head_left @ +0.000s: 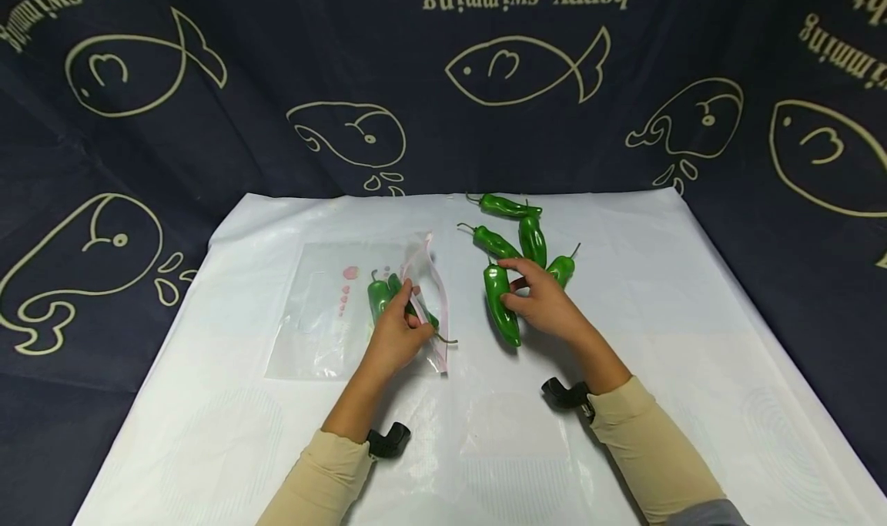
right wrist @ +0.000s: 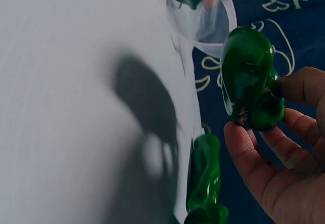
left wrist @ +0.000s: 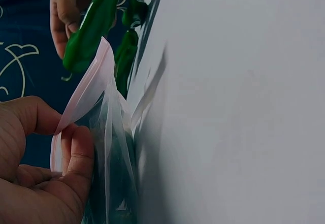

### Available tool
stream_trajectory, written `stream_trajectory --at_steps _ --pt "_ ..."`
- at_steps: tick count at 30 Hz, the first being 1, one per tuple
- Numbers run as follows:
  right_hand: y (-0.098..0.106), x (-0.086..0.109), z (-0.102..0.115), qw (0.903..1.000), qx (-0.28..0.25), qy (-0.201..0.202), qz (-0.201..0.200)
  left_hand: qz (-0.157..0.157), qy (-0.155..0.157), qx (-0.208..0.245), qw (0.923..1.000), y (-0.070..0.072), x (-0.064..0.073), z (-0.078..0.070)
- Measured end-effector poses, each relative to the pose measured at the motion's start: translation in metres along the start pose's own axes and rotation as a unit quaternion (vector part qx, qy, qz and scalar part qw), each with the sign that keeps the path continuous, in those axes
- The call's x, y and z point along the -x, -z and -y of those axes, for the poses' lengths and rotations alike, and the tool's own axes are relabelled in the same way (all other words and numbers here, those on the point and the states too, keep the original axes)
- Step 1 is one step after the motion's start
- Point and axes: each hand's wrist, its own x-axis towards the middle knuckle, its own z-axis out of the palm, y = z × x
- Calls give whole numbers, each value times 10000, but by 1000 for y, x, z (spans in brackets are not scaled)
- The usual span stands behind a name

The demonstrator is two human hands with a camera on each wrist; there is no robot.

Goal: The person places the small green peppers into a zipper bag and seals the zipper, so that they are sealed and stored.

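Note:
In the head view, my left hand (head_left: 400,333) pinches the pink-edged mouth of a clear zip bag (head_left: 312,341) and holds it open. Green peppers (head_left: 378,298) lie inside the bag, near its mouth, partly covered by that hand. To the right, my right hand (head_left: 543,299) grips a long green pepper (head_left: 500,306) between thumb and fingers. The right wrist view shows this pepper (right wrist: 249,76) raised off the table, its shadow falling on the white cover. From the left wrist, the bag's pink rim (left wrist: 84,89) stands up between the fingers.
Several more green peppers (head_left: 532,239) lie on the white-covered table (head_left: 624,449) just beyond my right hand, one at the far edge. A dark blue cloth (head_left: 416,72) with fish and whale drawings hangs behind the table.

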Motion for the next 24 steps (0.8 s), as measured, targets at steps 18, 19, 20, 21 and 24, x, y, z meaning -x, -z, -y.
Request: stream_trajectory --at_steps 18,19,20,21,24 --pt "-38 -17 15 9991 -61 205 371 -75 -8 31 10000 -2 -1 2" --pt "-40 -17 16 9989 -58 225 407 -72 -4 33 10000 -2 -1 2" --pt "-41 -18 18 9987 -66 241 439 -73 0 38 10000 -2 -1 2" --pt "-43 -18 18 9986 -55 257 466 -68 6 51 10000 -2 -1 2" --pt "-47 -20 20 9980 -69 315 549 -47 -7 98 9999 -2 -1 3"
